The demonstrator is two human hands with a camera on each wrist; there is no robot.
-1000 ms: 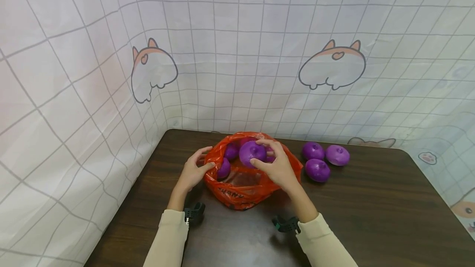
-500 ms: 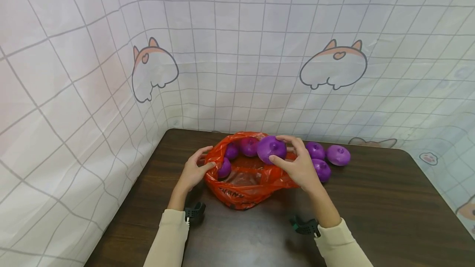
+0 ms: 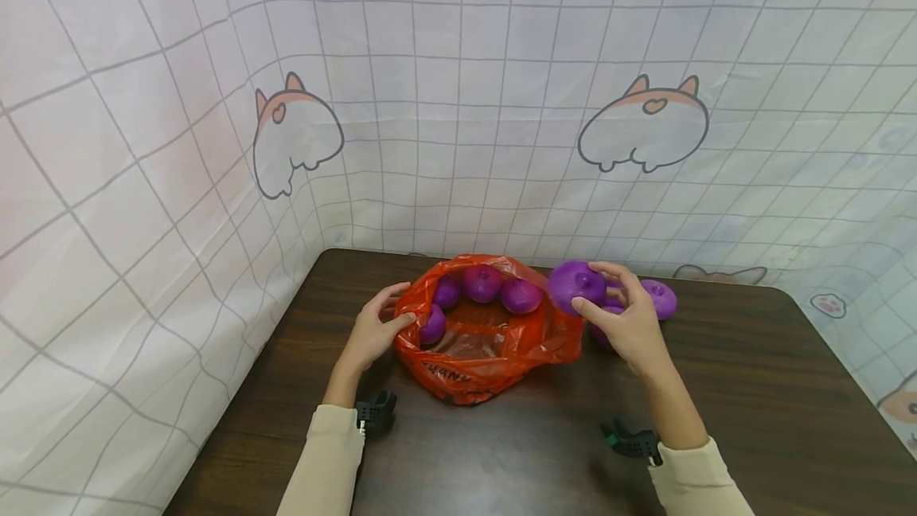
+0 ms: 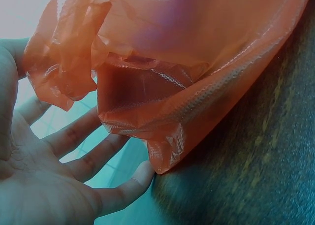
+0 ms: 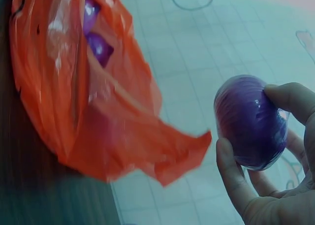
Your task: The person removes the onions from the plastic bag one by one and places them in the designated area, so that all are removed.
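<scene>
A red plastic bag (image 3: 458, 381) lies on the table, its mouth facing up and toward me. My left hand (image 3: 371, 334) holds the bag's left rim, thumb on the rim and fingers spread along the outside. Inside sit several purple onions (image 3: 482, 283). Right of the bag's mouth, my right hand (image 3: 634, 329) grips another purple onion (image 3: 573, 287) between thumb and fingers, above the table. The right wrist view shows clear shiny film around this held onion (image 5: 251, 121). It is apart from the bag's loose corner (image 5: 182, 156) there.
More purple onions (image 3: 661, 299) lie on the dark wood table (image 3: 752, 373) behind and beside my right hand, partly hidden by it. A white gridded cloth (image 3: 458, 126) hangs along the back and left sides of the table.
My right hand has carried the onion from over the bag's mouth to the right, past its rim, toward the onions on the table. My left hand has stayed at the bag's left rim.
</scene>
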